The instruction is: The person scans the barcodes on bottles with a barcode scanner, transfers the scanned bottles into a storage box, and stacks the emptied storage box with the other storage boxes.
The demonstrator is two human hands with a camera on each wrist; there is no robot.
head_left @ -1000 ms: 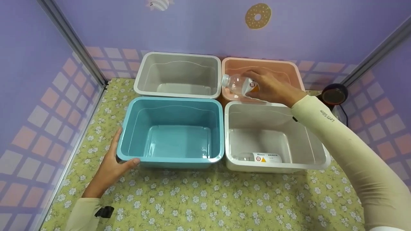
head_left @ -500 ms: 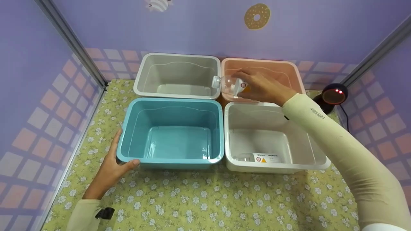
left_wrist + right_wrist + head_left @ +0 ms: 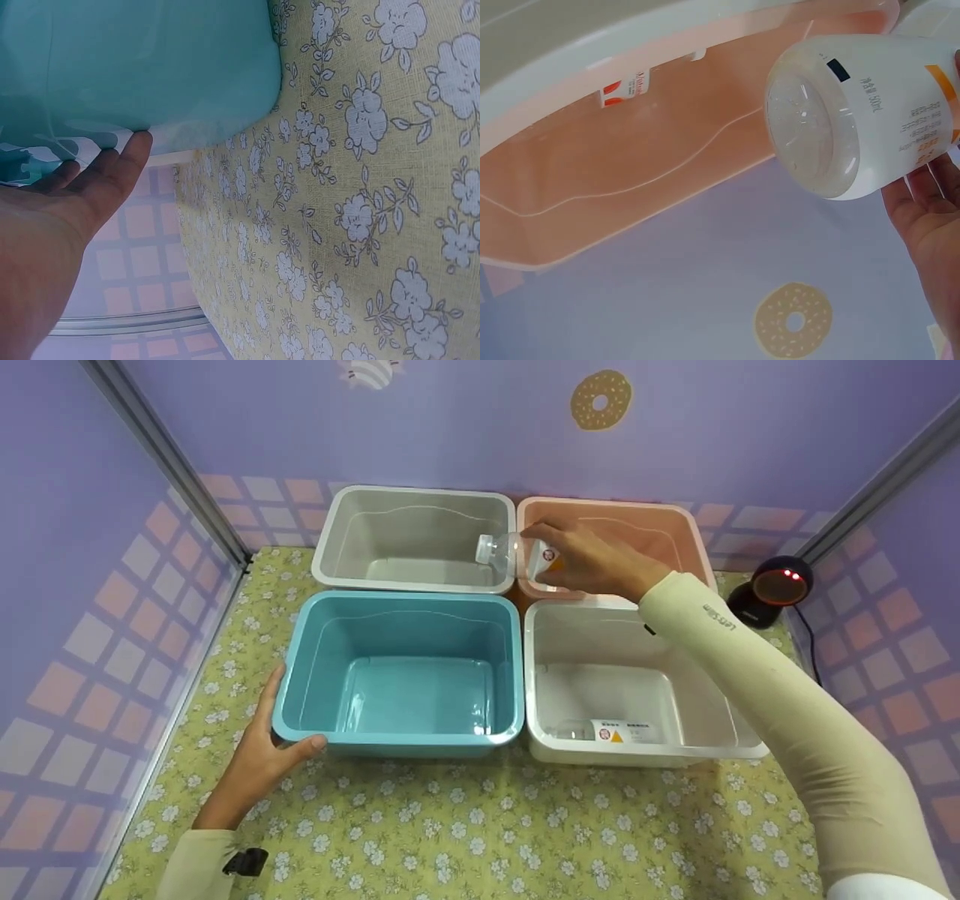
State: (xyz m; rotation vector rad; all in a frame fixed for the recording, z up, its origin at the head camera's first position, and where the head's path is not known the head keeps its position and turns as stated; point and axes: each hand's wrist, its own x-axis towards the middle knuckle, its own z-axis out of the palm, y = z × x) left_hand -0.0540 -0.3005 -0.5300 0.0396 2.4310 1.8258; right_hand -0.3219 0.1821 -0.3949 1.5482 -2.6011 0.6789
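My right hand grips a clear plastic bottle with a white label, held on its side. Its white cap points left over the right end of the back grey bin, while its body is above the pink bin. The bottle's round base faces the camera in the right wrist view. My left hand rests at the front left corner of the blue bin. Its thumb lies on the front rim, and its extended fingers touch the outer side wall.
Another labelled bottle lies in the front right whitish bin. A white and red labelled item is inside the pink bin. A black scanner-like device with red lights stands at the right. Purple walls enclose the flowered cloth.
My right hand has carried the bottle left, from over the pink bin toward the back grey bin. Red lights have come on in the black device. My left hand has stayed in place.
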